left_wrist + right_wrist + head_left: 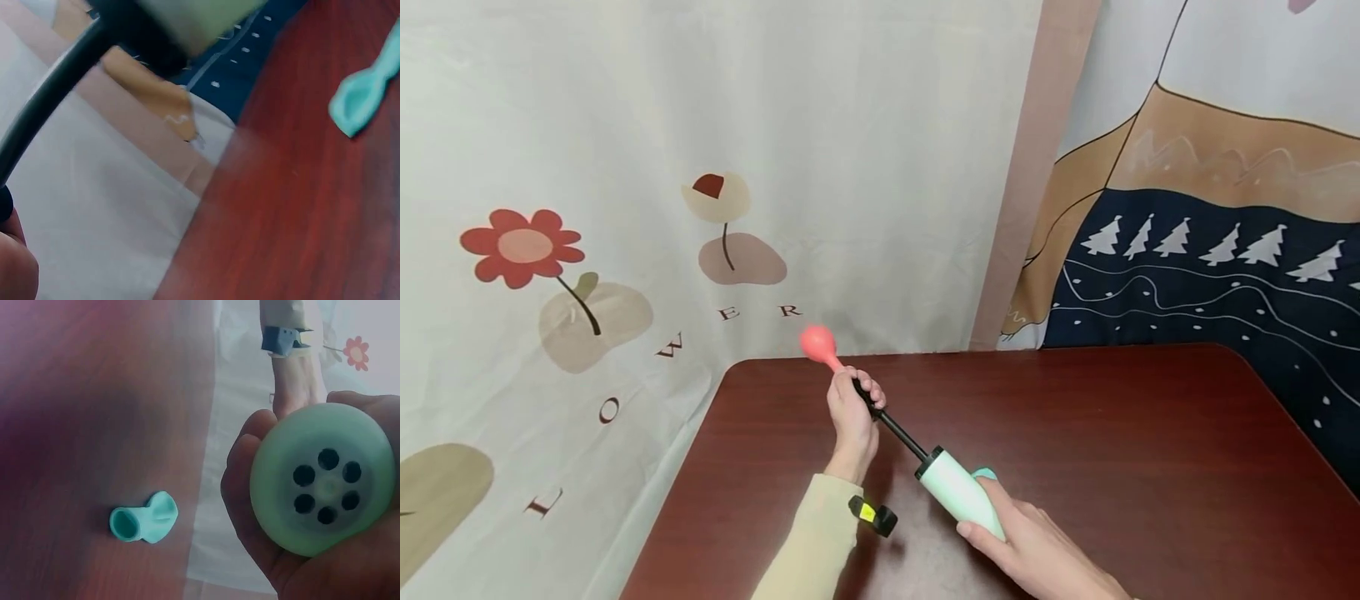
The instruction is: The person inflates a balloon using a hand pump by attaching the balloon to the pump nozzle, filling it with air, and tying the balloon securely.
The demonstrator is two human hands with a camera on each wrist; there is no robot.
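Observation:
A balloon hand pump with a mint-green barrel [958,492] and a black rod [904,435] slants across the middle of the head view. On its far end sits a partly inflated coral balloon [817,342]. My left hand [852,421] grips the black nozzle end together with the balloon's neck. Around the barrel's near end, my right hand [1037,542] is wrapped. The right wrist view shows the barrel's round end cap [328,487] with several dark holes. A limp teal balloon [147,519] lies on the table; in the head view my right hand mostly hides it.
The reddish-brown table [1120,433] has a rounded far edge. Behind it hangs a pale curtain [880,167] with printed flowers and letters, beside a navy cloth [1187,283] with white trees. A black wrist camera [874,515] is strapped on my left sleeve.

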